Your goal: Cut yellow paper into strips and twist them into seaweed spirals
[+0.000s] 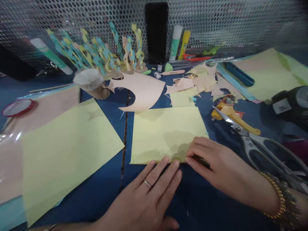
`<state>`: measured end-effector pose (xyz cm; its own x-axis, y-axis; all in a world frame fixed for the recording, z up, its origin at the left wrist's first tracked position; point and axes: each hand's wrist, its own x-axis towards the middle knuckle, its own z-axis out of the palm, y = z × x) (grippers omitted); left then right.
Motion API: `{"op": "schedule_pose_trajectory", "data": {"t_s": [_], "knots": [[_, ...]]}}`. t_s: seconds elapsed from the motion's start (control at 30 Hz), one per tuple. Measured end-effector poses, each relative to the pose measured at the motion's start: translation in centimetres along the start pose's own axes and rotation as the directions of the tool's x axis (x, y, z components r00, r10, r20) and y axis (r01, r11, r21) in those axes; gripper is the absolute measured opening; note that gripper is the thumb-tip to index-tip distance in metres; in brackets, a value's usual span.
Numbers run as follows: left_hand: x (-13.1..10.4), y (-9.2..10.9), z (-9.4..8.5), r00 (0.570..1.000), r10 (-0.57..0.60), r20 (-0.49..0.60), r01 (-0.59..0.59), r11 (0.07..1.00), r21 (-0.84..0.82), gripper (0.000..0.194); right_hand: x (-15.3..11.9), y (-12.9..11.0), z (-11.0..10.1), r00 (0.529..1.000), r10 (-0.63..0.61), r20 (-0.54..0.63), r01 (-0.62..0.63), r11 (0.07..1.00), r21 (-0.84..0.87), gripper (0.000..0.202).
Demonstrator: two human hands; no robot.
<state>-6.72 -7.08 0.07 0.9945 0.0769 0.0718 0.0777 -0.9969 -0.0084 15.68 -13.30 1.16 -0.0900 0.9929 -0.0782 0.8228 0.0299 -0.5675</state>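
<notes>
A yellow sheet of paper lies flat on the blue table in front of me, its near edge slightly curled or folded up. My left hand is stretched out, fingertips resting on that near edge; a ring is on one finger. At the sheet's near right corner, my right hand pinches the paper's edge between thumb and curled fingers. Just beyond the sheet lie a cut pink paper piece with rounded cut-outs and several paper scraps.
Scissors and a yellow-handled tool lie at right. Stacked coloured paper is at left. Behind stand twisted paper strips, a white cup-like container, a phone and glue sticks. A dark bottle sits far right.
</notes>
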Motion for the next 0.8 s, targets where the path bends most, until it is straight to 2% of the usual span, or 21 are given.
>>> {"op": "schedule_pose_trajectory", "data": {"t_s": [0.07,0.2,0.4,0.8], "knots": [[-0.2,-0.1,0.3,0.999,-0.023,0.047,0.022,1.000,0.014,0.067,-0.1,0.1,0.0,1.000,0.010,0.006,-0.011,1.000,0.019,0.018],[-0.4,-0.4,0.2,0.997,-0.021,0.078,0.018,0.999,0.039,0.071,-0.5,0.5,-0.5,0.999,0.026,0.028,-0.027,0.999,0.033,0.019],[-0.5,-0.3,0.1,0.992,-0.040,0.119,0.031,0.997,0.075,0.078,-1.1,1.3,-1.4,0.998,0.038,0.040,-0.036,0.998,-0.053,0.022],[-1.0,-0.2,0.6,0.996,-0.076,0.054,0.073,0.996,0.057,0.053,-1.4,2.6,-1.1,0.999,0.005,0.038,0.001,0.988,-0.155,0.030]]}}
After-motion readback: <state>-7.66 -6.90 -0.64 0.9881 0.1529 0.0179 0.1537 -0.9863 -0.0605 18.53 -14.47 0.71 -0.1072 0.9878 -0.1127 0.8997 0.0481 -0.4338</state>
